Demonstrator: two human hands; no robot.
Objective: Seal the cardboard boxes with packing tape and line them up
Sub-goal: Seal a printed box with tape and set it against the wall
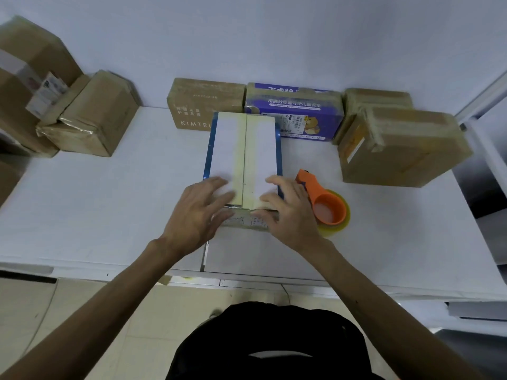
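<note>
1. White table (109,201) fills most of my view under a pale wall (274,37), with beige floor tiles (82,311) on the near side.
2. At the table's middle stands the white-topped box (227,149) with blue sides. Its two top flaps are closed, and a yellowish tape strip (239,160) runs along the seam from far end to near end.
3. I see the left hand (197,212) lying flat on the near left part of that top, fingers straight and spread, gripping nothing.
4. The right hand (288,212) lies likewise on the near right part, fingers straight, thumb at the near edge.
5. Just right of the box, the orange tape dispenser (326,204) lies on the table with its yellowish roll. The right hand overlaps it in my view, so I cannot tell whether they touch.
6. Against the far wall stand the KIMTRUE box (197,102), the purple box (293,111) beside it, and a small taped box (375,100) further right.
7. A large taped box (403,149) sits at the right, nearer than that row.
8. Far left, a low brown box (93,119) stands beside a tall brown box (27,78), well apart from the others.
</note>
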